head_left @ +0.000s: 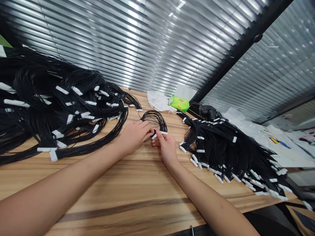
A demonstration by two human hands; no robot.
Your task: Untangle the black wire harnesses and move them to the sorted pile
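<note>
A small looped bundle of thin black wires (154,119) lies on the wooden table (137,173), and my two hands meet at its lower end. My left hand (135,136) grips the wires from the left, with its fingertips close to a white connector strip (160,133). My right hand (166,146) pinches that strip and the wire ends between thumb and forefinger. The fingers hide part of the bundle, so the exact number of strips there cannot be seen.
A large heap of black wire bundles with white connectors (56,105) covers the left of the table, and a second heap (228,154) lies to the right. Behind stand a green packet (179,103), white tissue (158,101) and a dark glove-like object (208,112). Papers lie further right.
</note>
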